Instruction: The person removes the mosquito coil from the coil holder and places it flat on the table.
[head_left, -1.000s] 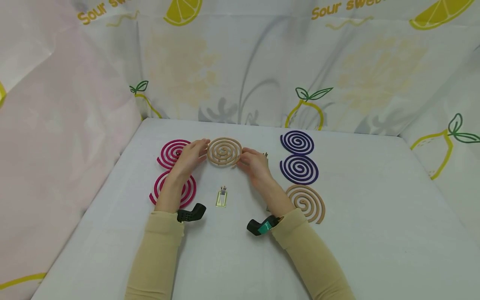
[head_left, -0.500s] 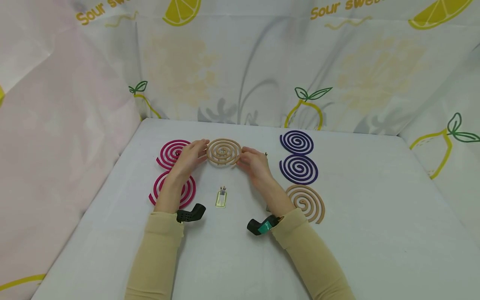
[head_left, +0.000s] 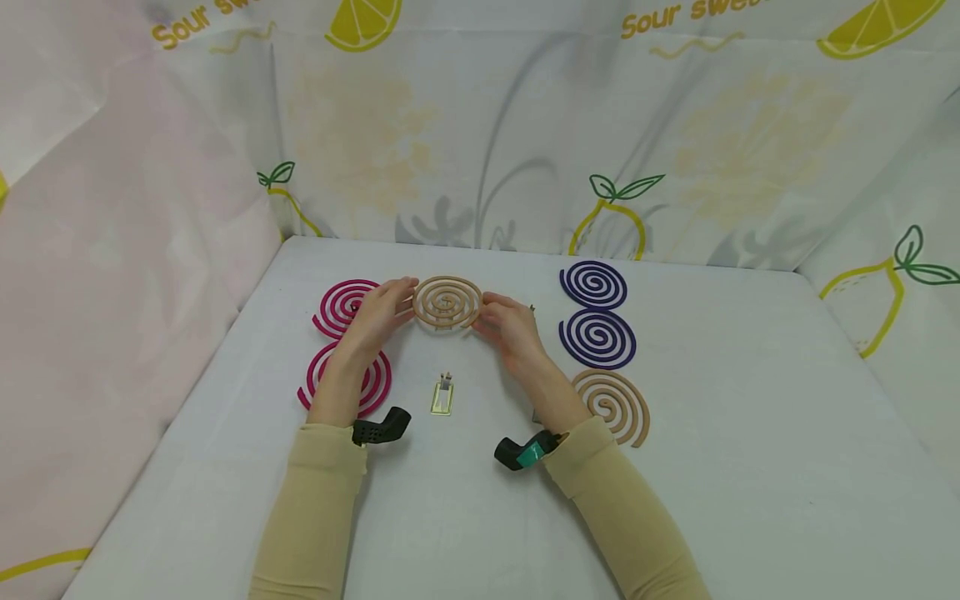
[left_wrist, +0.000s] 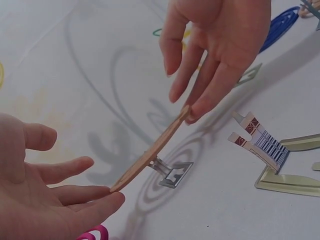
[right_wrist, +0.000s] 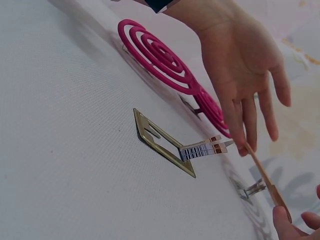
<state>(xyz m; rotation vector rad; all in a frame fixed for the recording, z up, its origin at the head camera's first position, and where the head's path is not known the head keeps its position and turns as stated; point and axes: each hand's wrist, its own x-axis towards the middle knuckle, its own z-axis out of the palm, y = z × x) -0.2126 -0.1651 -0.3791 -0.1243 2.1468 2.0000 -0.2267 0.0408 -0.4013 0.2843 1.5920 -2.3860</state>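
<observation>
- Both hands meet at upper centre: left hand (head_left: 378, 312) and right hand (head_left: 510, 327), fingers straight, pinch the rim of the tan coil (head_left: 447, 302) between fingertips.
- Coil sits tilted on its metal stand (left_wrist: 172, 172), seemingly not yet settled flat.
- Nearer, a gold stand (head_left: 442, 396) lies unused on the worktop (head_left: 750, 467); another tan spiral (head_left: 611, 406) looks unmounted.

tan spiral coil (head_left: 447, 303) tilted on stand (left_wrist: 172, 173)
</observation>
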